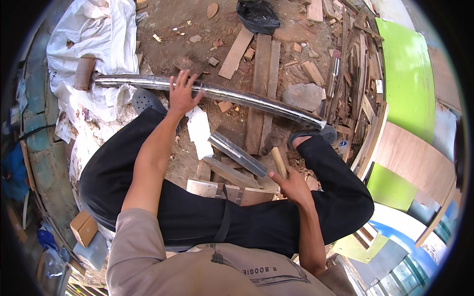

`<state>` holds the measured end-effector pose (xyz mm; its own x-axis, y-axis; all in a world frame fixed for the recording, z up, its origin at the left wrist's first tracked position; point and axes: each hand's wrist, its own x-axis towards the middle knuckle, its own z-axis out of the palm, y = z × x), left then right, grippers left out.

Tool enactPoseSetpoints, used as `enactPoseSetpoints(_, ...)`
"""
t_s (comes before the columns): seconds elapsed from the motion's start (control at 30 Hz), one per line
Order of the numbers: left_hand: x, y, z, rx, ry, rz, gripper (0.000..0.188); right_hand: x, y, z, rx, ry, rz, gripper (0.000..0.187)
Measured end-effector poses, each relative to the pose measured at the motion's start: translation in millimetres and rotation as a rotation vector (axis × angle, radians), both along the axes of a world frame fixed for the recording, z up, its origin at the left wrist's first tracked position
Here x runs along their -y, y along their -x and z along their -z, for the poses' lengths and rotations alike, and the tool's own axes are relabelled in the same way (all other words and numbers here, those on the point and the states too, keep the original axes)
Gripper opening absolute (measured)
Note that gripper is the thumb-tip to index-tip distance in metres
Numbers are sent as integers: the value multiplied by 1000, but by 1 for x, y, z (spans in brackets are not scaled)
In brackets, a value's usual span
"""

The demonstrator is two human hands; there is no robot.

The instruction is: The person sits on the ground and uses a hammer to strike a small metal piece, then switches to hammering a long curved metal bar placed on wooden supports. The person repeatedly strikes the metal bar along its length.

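Note:
A long dark bar (pixel 247 100) with a white stripe lies crosswise in front of me, its right end by my shoe. My left hand (pixel 182 93) is open over its left half, fingers spread; whether it touches the bar I cannot tell. Near my right knee, my right hand (pixel 292 186) is closed round the wooden handle of a hammer (pixel 279 163), whose dark head points away from me. A shorter dark piece (pixel 237 154) with a pale stripe lies between my legs, left of the hammer. Under it are wooden offcuts (pixel 232 172).
Two long planks (pixel 260 74) run away from me beneath the bar. A grey stone (pixel 302 97) sits beyond its right part. White sacking (pixel 94 39) covers the ground at left. Scrap wood (pixel 358 74) is heaped at right, beside a green panel (pixel 405 79). Farther off lies a black plastic bag (pixel 257 17).

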<state>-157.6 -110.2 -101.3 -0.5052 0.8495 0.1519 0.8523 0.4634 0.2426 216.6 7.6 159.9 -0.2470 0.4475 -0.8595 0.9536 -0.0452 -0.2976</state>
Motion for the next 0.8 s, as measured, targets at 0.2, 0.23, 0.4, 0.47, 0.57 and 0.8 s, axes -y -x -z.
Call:
enactPoseSetpoints(0.2,-30,-12,-13,170,250,233,76,22,0,-22,24,78,77,60)
enactPoseSetpoints(0.23,-35,-14,-15,172,274,236,76,25,-1,-20,33,90,87,60)
enactPoseSetpoints(0.4,-49,-17,-16,175,259,195,70,35,-11,14,7,51,30,62)
enactPoseSetpoints(0.47,-51,-18,-17,171,275,193,70,34,-7,19,42,41,-21,63)
enactPoseSetpoints(0.57,-46,-19,-16,139,243,192,71,34,-6,21,29,12,-46,66)
enactPoseSetpoints(0.8,-51,-6,-21,205,239,96,80,38,0,32,-11,-27,-45,67)
